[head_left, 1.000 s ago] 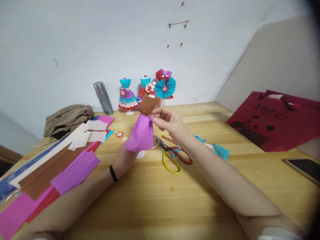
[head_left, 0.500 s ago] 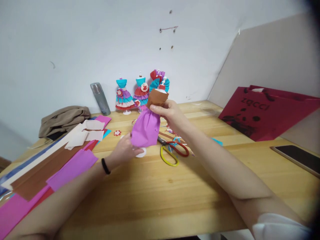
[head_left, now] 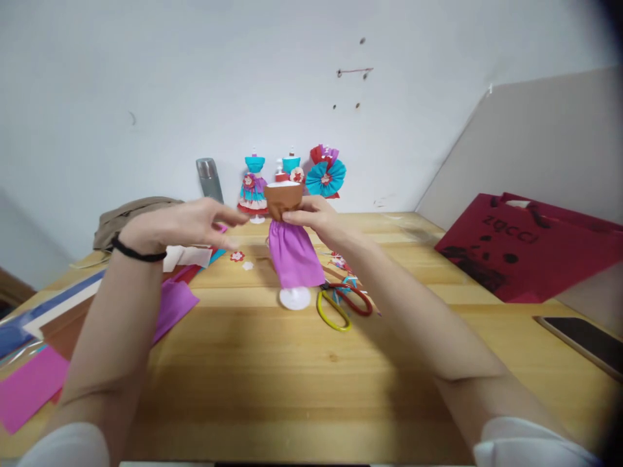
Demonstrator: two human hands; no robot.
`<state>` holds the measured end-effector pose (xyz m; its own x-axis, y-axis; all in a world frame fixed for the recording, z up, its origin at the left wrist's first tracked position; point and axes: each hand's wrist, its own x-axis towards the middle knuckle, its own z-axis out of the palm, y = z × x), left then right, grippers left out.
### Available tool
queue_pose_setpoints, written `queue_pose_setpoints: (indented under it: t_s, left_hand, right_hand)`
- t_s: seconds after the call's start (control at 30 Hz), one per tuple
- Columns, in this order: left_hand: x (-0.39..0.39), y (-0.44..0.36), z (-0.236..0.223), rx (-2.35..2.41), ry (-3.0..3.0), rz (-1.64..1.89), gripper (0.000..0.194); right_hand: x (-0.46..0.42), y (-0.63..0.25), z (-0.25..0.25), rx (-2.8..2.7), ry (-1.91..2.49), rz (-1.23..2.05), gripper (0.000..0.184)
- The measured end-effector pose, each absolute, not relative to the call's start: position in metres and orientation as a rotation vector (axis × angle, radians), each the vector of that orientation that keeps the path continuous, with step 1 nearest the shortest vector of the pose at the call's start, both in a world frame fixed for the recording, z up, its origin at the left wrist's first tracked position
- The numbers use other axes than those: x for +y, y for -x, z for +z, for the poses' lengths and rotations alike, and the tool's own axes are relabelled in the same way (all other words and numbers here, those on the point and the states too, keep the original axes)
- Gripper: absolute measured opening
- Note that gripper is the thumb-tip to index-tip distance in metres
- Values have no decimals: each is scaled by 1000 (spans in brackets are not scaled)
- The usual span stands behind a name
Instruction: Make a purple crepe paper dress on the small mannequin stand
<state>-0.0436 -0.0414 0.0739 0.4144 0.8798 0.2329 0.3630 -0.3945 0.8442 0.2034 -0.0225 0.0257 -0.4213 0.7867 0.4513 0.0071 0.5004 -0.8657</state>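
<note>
A small white dress form (head_left: 294, 299) wears a brown crepe-paper top (head_left: 287, 194) and a gathered purple paper skirt (head_left: 294, 256). My right hand (head_left: 316, 217) grips it at the waist from the right, fingers around the back and thumb in front. To its left, my left hand (head_left: 195, 224) hovers in the air with fingers apart, touching nothing. Scissors (head_left: 341, 305) with one yellow and one red handle lie right of the form's round base. Small paper flowers (head_left: 237, 257) lie to the left of the skirt.
Dressed forms (head_left: 254, 188) and a blue paper rosette (head_left: 325, 178) stand along the wall by a grey bottle (head_left: 209, 178). Paper sheets (head_left: 178, 305) and a brown cloth (head_left: 124, 217) lie left. Right are a red bag (head_left: 525, 246) and a phone (head_left: 584, 340).
My left hand has let go of the skirt's lower edge and risen up and left. The dress form has gone from tilted to nearly upright, still in my right hand.
</note>
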Motion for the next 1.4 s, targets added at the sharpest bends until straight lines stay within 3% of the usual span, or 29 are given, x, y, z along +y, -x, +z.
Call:
queue_pose_setpoints:
  t_s: [0.07,0.5,0.7,0.9,0.97,1.07,1.13,1.2,1.4]
  left_hand:
    - [-39,28,80,959,-2024,763,30]
    - [-25,-11,31,780,-1710,1024,33]
    - [-19,-11,27,735,-1768,1003,37]
    - [-12,9,30,740,-1647,1145,35]
    - [-11,19,33,731,-1561,1250,32]
    - [-4,32,37,707,-1400,1394,26]
    - [3,36,37,683,-1262,1455,20]
    - [10,37,35,660,-1123,1470,13]
    - [16,25,27,667,-861,1446,7]
  right_hand:
    - [-23,-194,24,-1824,668,989,22]
    - [-17,-190,0,-1713,624,906,56]
    - [-15,-191,-2,-1730,654,794,49]
    - [-20,-215,7,-1929,762,760,30]
    - [-21,-224,7,-2155,743,703,47]
    - [-20,-225,-2,-2448,716,568,91]
    - [-20,-214,-12,-2438,645,461,99]
    - [-20,-199,-22,-2315,635,369,95]
    - [-22,-170,-41,-1890,924,321,52]
